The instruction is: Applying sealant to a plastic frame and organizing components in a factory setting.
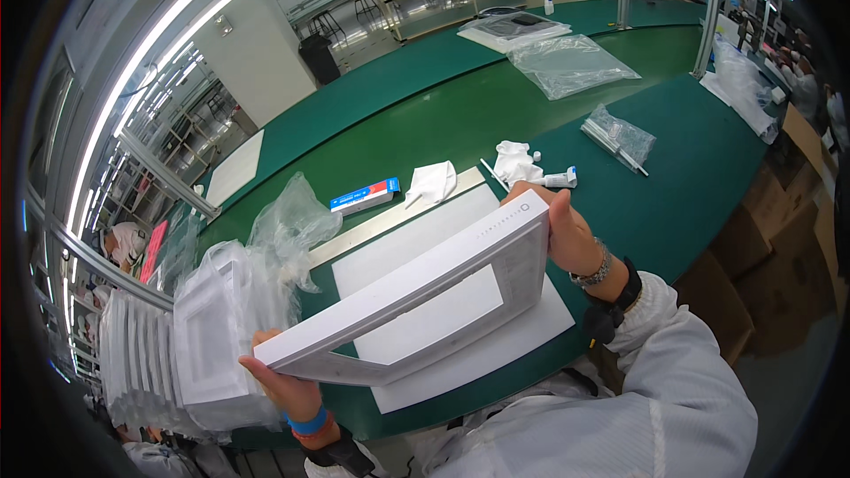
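Note:
Between my hands I hold a white rectangular plastic frame (412, 296) with a large opening, tilted up on edge above a white foam sheet (478, 376). My left hand (285, 382) is closed round its lower left corner, thumb on the outside. At the upper right end, my right hand (567, 230) grips the other corner. Just beyond the frame lie a white cloth (432, 184), a blue, white and red box (365, 196), a crumpled white cloth (512, 162) and a small white tube (560, 179).
Several similar frames in clear bags (212, 336) stand in a row at the left, beside a loose plastic bag (292, 221). Bagged white sticks (615, 142) lie on the green table (691, 168). Farther back are plastic sheets (567, 64). Cardboard boxes (770, 248) stand at the right.

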`<action>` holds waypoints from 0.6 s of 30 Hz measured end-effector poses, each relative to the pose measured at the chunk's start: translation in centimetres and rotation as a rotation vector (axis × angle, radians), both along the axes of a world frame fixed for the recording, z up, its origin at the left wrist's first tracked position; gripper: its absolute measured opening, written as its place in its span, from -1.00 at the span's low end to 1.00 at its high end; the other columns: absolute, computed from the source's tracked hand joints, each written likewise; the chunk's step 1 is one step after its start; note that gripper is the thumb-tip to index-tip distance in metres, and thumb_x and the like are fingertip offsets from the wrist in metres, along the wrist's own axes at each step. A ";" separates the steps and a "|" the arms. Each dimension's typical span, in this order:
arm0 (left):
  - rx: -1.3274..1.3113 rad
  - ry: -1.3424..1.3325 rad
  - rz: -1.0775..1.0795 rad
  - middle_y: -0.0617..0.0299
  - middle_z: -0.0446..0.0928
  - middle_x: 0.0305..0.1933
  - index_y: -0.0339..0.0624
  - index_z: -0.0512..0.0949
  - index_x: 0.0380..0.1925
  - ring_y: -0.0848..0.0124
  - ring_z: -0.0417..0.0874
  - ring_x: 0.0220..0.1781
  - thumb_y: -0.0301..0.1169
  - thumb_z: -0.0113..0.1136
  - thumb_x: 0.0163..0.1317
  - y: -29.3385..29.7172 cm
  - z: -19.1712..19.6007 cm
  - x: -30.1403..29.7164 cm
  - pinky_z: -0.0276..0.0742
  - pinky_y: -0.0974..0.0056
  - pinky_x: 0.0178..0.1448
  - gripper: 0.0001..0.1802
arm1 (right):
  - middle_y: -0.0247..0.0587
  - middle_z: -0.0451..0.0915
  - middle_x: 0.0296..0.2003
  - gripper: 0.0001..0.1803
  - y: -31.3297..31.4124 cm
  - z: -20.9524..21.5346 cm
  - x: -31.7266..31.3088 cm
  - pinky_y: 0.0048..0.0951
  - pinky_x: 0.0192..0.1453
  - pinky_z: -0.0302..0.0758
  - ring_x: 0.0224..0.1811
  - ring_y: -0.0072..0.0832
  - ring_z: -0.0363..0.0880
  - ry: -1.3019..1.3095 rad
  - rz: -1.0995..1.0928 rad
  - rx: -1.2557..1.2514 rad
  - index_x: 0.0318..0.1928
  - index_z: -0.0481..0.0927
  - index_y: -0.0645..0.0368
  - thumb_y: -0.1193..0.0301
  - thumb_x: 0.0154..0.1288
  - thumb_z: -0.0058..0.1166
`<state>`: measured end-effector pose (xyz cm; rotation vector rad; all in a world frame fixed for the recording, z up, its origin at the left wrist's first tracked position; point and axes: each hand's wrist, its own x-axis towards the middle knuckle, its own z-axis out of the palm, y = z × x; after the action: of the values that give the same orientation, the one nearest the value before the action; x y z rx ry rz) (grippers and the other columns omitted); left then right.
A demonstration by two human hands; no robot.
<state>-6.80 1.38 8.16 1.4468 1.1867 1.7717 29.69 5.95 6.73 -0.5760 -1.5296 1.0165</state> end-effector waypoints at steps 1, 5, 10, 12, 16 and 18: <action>-0.028 0.016 0.107 0.32 0.21 -0.51 -0.16 0.26 -0.52 0.54 0.22 -0.45 0.19 -0.55 0.37 0.2 0.3 0.6 0.16 0.45 -0.24 -0.34 | -0.38 0.38 -0.39 -0.25 0.1 0.1 0.0 -0.63 -0.19 0.25 -0.32 -0.68 0.27 -0.004 -0.006 0.002 -0.17 0.39 0.26 -0.25 0.33 -0.50; -0.019 -0.070 0.116 0.31 0.23 -0.50 -0.16 0.25 -0.53 0.53 0.23 -0.44 0.16 -0.54 0.39 0.8 -0.1 1.1 0.16 0.46 -0.25 -0.36 | -0.32 0.37 -0.35 -0.17 0.1 -0.6 -0.3 -0.62 -0.12 0.26 -0.26 -0.64 0.29 0.041 0.007 -0.070 -0.12 0.37 0.29 -0.31 0.28 -0.59; -0.028 -0.163 0.074 0.30 0.20 -0.54 -0.13 0.22 -0.57 0.53 0.19 -0.48 0.14 -0.47 0.37 0.5 -0.5 0.3 0.15 0.44 -0.32 -0.40 | -0.32 0.38 -0.32 -0.29 -0.4 0.1 -0.3 -0.62 -0.09 0.25 -0.23 -0.65 0.29 -0.071 -0.041 0.055 -0.11 0.37 0.28 -0.20 0.35 -0.42; -0.023 -0.169 0.000 0.30 0.18 -0.57 -0.12 0.19 -0.60 0.52 0.18 -0.50 0.10 -0.42 0.35 0.2 -0.5 0.0 0.12 0.42 -0.36 -0.44 | -0.33 0.39 -0.31 -0.37 -1.0 0.2 -0.3 -0.63 -0.10 0.24 -0.24 -0.66 0.29 -0.019 0.041 -0.024 -0.13 0.38 0.27 -0.13 0.37 -0.30; 0.039 -0.171 -0.136 0.32 0.08 -0.61 -0.08 0.09 -0.64 0.50 0.13 -0.54 0.01 -0.31 0.28 -1.1 -0.7 -0.4 0.08 0.37 -0.40 -0.54 | -0.33 0.39 -0.46 -0.46 -2.2 0.1 -1.5 -0.60 -0.32 0.24 -0.40 -0.63 0.29 0.029 -0.128 -0.023 -0.33 0.44 0.29 -0.01 0.38 -0.24; 0.100 -0.166 -0.110 0.32 0.05 -0.64 -0.09 0.09 -0.66 0.48 0.11 -0.57 -0.06 -0.29 0.24 -0.9 -0.4 0.7 0.05 0.34 -0.45 -0.58 | -0.31 0.36 -0.54 -0.45 -2.8 -0.3 -1.8 -0.58 -0.45 0.17 -0.50 -0.62 0.26 0.106 -0.221 -0.028 -0.42 0.43 0.30 -0.02 0.34 -0.19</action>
<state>-6.14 0.45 7.71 1.3634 0.9289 1.8575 27.84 3.18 6.44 -0.6843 -1.3287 0.8859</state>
